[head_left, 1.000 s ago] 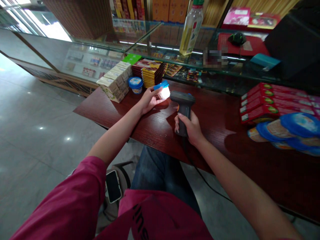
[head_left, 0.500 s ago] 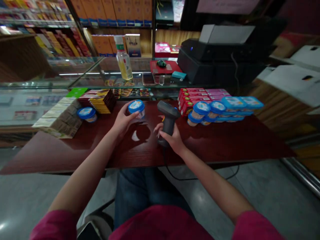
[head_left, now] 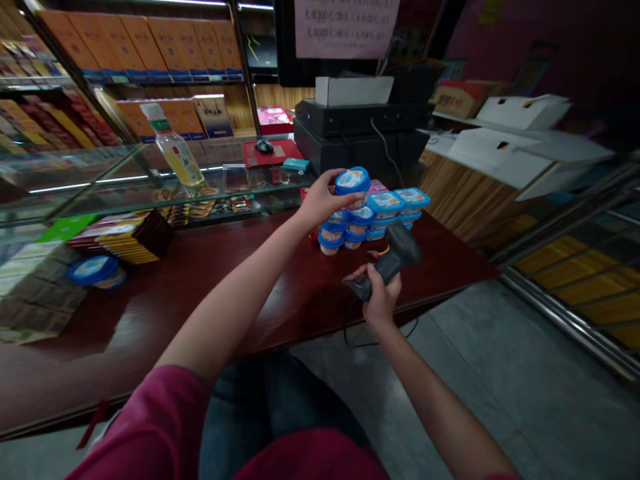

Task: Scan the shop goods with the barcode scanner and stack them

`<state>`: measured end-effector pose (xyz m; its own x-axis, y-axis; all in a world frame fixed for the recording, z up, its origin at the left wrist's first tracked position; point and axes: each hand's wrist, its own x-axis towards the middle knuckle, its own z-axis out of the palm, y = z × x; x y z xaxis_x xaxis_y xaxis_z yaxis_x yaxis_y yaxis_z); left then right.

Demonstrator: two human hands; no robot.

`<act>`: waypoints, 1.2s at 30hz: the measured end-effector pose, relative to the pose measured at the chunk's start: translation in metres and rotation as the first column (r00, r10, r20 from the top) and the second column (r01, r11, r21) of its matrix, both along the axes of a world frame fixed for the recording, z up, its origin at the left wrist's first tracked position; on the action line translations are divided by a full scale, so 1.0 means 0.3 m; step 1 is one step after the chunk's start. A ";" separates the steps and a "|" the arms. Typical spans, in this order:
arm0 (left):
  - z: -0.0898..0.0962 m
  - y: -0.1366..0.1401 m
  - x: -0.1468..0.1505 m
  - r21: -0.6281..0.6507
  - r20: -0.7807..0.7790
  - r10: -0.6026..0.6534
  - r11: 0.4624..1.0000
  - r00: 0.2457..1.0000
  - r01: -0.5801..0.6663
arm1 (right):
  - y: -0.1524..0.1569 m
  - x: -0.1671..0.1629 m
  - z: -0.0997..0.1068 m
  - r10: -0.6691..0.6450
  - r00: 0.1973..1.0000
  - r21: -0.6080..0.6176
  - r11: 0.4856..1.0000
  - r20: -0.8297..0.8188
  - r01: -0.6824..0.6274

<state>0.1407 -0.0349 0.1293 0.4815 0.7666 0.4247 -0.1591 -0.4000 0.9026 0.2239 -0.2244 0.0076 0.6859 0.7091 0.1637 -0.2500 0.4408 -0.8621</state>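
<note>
My left hand (head_left: 325,198) is closed around a round tub with a blue lid (head_left: 353,181), held over the stacked blue-lidded tubs (head_left: 332,235) at the right of the table. Whether the held tub touches those beneath it, I cannot tell. My right hand (head_left: 381,293) grips a black barcode scanner (head_left: 391,261) by its handle, in front of the stacks. The scanner's head is slightly blurred and points to the upper right. Rectangular blue-lidded boxes (head_left: 386,203) stand beside the round tubs. A single round tub (head_left: 98,272) sits at the far left.
Small pale cartons (head_left: 37,293) and brown-and-yellow packets (head_left: 133,237) line the left of the dark red table (head_left: 225,287). Behind it is a glass display case with a bottle (head_left: 177,153) on top. A black cash drawer (head_left: 350,143) stands behind the stacks; a cable hangs near the front edge.
My left hand has carried the tub rightward from the middle of the table to the stacks. My right hand has moved right and tilted the scanner. The view has turned right.
</note>
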 end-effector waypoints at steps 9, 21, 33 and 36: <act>-0.065 0.034 0.117 0.100 -0.151 0.022 0.995 0.988 -0.007 | 0.016 0.001 -0.027 -0.055 0.998 -0.053 0.997 0.007 0.055; -0.118 0.003 -0.069 0.168 0.033 0.132 0.976 0.991 -0.136 | -0.046 -0.032 -0.001 0.016 0.996 0.023 1.000 0.088 -0.018; -0.312 -0.150 -1.222 0.625 -0.071 0.947 0.287 0.313 -0.726 | 0.066 -0.347 0.027 0.737 0.642 -0.249 0.675 0.209 -0.694; -0.336 -0.206 -1.386 0.632 -0.092 0.979 0.200 0.184 -0.749 | 0.165 -0.514 0.047 0.867 0.493 -0.288 0.491 0.072 -0.822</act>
